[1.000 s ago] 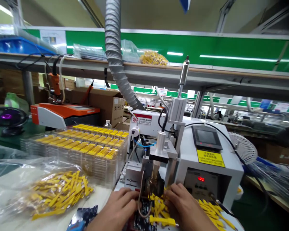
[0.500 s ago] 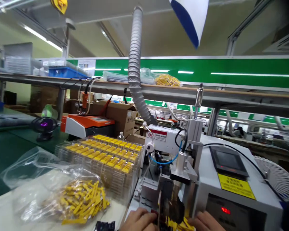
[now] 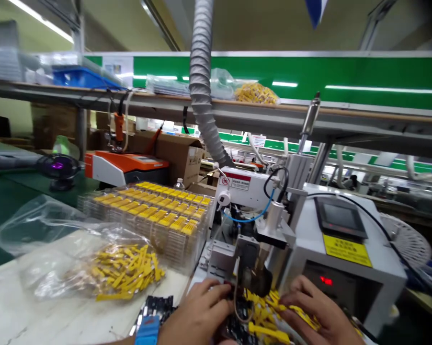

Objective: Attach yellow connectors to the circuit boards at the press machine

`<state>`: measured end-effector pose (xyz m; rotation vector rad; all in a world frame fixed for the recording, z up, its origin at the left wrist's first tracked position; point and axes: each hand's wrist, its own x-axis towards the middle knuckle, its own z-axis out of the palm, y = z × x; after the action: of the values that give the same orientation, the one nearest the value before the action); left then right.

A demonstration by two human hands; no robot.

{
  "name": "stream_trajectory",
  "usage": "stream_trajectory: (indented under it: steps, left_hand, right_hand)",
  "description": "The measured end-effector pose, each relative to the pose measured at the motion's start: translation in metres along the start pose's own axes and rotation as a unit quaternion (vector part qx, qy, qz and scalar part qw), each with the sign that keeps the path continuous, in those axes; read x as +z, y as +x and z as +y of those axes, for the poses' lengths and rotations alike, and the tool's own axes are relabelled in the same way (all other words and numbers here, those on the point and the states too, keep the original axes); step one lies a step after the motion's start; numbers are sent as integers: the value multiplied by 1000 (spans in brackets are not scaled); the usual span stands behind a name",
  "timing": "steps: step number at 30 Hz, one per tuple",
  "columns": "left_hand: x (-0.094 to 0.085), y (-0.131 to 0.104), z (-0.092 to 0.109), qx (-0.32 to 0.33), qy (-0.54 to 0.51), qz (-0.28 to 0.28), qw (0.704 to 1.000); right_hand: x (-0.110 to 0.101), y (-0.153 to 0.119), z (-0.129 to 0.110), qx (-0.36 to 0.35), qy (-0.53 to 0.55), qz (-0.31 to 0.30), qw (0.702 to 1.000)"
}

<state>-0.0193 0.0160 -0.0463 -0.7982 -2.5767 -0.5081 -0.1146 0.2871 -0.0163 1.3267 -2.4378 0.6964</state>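
- Two hands work at the foot of a white machine on the counter: the left hand and the right hand.
- Left fingers curl around a dark part under the machine's head; the part sits just below the fingertips, beside a bent wire loop. Whether they pinch it tight, I cannot tell.
- Right fingers are spread and bent, resting on yellow clips heaped at the machine's base; one yellow clip lies across the fingers, touching them. A firm grip cannot be made out.
- Both hands are cut off by the lower edge, and the part is mostly hidden behind the left hand and the clips.
- A blue wristband shows on the left wrist.
- Further left, a clear bag holds more yellow clips, and stacked clear trays hold rows of them.
- Writing: a yellow label under the screen and a red-and-white sticker carry text too blurred to read; a red display glows, digits unclear.
- A grey hose runs down to the machine.
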Motion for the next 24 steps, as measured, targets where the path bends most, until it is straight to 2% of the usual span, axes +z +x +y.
stream_trajectory:
  steps: [4, 8, 13, 20, 24]
  left_hand:
    - [-11, 2, 11, -42, -30, 16, 999]
    - [-13, 6, 16, -51, -43, 10, 998]
    - [-11, 5, 15, -53, -55, 10, 997]
    - [-12, 6, 14, -55, -32, -3, 998]
    - [-9, 5, 12, -45, -17, -13, 999]
  right_hand:
    - [6, 0, -23, 47, 41, 43, 997]
    - [14, 5, -33, 37, 116, 60, 991]
    - [28, 8, -31, -27, 149, 53, 987]
    - [27, -1, -24, -33, 106, 23, 994]
    - [23, 4, -31, 3, 130, 24, 991]
